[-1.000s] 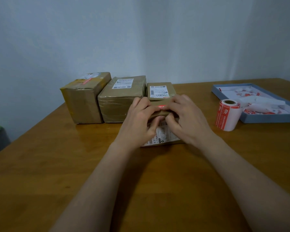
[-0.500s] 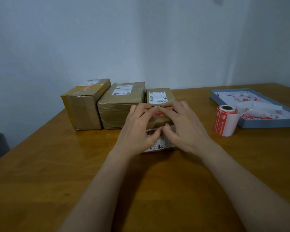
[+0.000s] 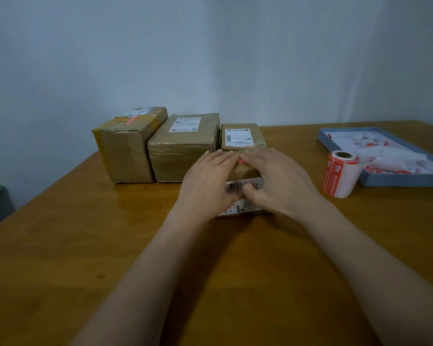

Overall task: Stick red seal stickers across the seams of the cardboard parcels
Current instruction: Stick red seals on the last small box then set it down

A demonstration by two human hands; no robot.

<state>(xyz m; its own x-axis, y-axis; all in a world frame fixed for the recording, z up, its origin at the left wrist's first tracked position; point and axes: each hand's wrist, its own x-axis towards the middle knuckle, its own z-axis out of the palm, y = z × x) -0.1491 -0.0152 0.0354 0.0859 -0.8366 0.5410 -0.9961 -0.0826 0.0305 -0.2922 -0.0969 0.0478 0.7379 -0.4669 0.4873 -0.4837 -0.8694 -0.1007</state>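
Red sticker (image 3: 241, 162) is lying across the near parcel (image 3: 245, 174) on the tabletop (image 3: 90, 245) as flat, released left hand (image 3: 208, 182) and right hand (image 3: 276, 181) are pressing it; firm outward smoothing should be bonding both edges.

A plain home packing spot — wooden table (image 3: 85, 245), taped parcels (image 3: 185, 148), sticker roll (image 3: 340, 173), bare wall (image 3: 210, 58).

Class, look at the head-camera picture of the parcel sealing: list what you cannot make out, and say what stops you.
- Red seal sticker: only a sliver shows between the left hand and right hand.
- Near parcel: its seam lies under both hands.
- Label text on the back parcels: too small.
- Blue tray: cut by the right edge.
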